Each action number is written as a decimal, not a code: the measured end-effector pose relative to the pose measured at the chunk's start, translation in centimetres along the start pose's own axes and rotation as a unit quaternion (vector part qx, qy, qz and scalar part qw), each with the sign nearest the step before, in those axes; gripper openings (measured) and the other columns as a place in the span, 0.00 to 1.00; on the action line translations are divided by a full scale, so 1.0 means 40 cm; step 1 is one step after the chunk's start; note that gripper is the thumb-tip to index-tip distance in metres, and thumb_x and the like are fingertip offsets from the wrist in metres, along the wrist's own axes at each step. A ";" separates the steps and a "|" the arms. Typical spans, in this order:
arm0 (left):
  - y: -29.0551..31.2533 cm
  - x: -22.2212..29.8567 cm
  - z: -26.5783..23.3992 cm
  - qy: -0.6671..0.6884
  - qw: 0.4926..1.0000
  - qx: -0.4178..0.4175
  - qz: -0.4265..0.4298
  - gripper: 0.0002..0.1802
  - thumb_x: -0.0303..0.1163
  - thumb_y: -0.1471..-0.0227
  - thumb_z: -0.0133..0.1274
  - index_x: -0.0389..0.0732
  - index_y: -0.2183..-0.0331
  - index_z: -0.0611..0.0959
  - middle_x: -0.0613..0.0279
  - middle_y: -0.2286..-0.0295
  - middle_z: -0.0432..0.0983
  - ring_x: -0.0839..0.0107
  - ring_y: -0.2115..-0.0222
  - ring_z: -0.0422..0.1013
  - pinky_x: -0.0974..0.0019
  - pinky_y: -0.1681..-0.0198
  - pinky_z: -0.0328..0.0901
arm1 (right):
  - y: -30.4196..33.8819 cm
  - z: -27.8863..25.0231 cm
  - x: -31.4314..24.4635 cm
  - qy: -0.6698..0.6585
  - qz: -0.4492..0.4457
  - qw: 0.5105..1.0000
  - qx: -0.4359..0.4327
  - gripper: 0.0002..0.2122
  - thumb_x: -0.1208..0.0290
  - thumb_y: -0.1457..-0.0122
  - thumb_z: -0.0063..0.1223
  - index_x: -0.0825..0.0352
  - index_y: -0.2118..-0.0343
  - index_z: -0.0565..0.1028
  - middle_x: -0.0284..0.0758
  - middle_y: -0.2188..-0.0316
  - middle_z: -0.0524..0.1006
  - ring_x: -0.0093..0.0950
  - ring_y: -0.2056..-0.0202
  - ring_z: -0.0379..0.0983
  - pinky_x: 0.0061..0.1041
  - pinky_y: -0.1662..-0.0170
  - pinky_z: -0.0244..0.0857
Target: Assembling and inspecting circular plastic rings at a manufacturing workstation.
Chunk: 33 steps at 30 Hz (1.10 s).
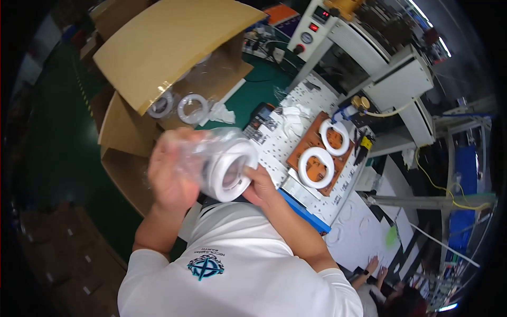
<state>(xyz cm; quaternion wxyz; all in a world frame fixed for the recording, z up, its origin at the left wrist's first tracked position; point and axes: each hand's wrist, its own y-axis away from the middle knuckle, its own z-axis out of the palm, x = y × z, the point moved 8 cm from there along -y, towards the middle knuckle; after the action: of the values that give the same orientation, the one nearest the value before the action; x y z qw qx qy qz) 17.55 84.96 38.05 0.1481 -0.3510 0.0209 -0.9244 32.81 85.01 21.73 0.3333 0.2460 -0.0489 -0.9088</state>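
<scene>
In front of my chest is a thick white ring (221,186), tilted, with a clear plastic bag (203,150) around its far left side. My right hand (260,186) grips the ring's right side, the thumb at its central opening. On the other side, my left hand (174,171) is closed on the plastic bag; its fingers are smeared by motion. To the right, two more white rings, a nearer one (301,168) and a farther one (346,138), lie on an orange-brown fixture plate (297,151).
A large open cardboard box (174,42) at the left holds bagged white rings (193,109). The fixture sits on a perforated white worktop (272,149) below a grey machine (398,79) with a hose. A co-worker's hands (373,266) are at a white table (343,248), lower right.
</scene>
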 end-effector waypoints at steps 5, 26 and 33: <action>-0.048 0.149 -0.144 0.118 0.978 -0.167 0.040 0.11 0.37 0.33 0.42 0.41 0.57 0.72 0.66 0.74 0.62 0.71 0.71 0.62 0.60 0.59 0.65 | 0.014 0.000 0.000 0.052 0.051 0.997 0.009 0.18 0.74 0.41 0.57 0.70 0.49 0.67 0.40 0.64 0.75 0.33 0.69 0.80 0.42 0.63 0.80; 0.214 -0.145 -1.238 -0.818 0.434 0.363 -0.099 0.16 0.29 0.48 0.60 0.34 0.56 0.81 0.45 0.54 0.76 0.51 0.51 0.70 0.55 0.46 0.64 | 0.144 -0.048 -0.130 0.184 -0.052 0.950 0.246 0.16 0.76 0.39 0.52 0.71 0.50 0.65 0.43 0.65 0.76 0.32 0.73 0.78 0.39 0.64 0.80; 0.101 -0.339 -0.439 -0.269 0.935 0.038 -0.226 0.21 0.41 0.35 0.48 0.33 0.53 0.80 0.55 0.60 0.79 0.68 0.58 0.76 0.64 0.55 0.71 | 0.181 -0.014 -0.214 0.263 -0.125 0.927 0.236 0.16 0.77 0.39 0.54 0.71 0.50 0.66 0.40 0.65 0.78 0.27 0.71 0.79 0.27 0.66 0.77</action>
<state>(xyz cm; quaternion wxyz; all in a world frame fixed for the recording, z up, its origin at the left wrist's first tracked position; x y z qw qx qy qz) 16.71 83.88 15.53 -0.0519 -0.5762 -0.1350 -0.8044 42.91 84.86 26.62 0.1499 0.5515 -0.1412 -0.8083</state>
